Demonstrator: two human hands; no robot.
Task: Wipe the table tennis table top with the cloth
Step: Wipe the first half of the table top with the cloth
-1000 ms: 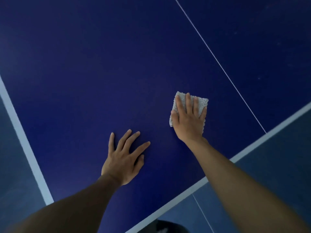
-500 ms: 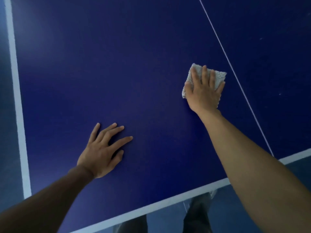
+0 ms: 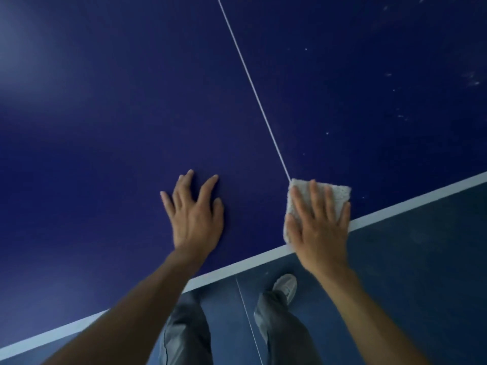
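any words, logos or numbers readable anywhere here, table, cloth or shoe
None: no readable text anywhere.
Dark blue table tennis table top: only a thin white centre line and a wide white edge band, no lettering.
Pale grey textured cloth under the right hand: no label shows.
Grey shoe below the table edge: blurred, no brand legible.

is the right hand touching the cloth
Touching. The head view shows the right hand pressed flat on the cloth, fingers straight across it.

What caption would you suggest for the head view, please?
Right hand presses cloth at the near edge; left hand rests on the table top.
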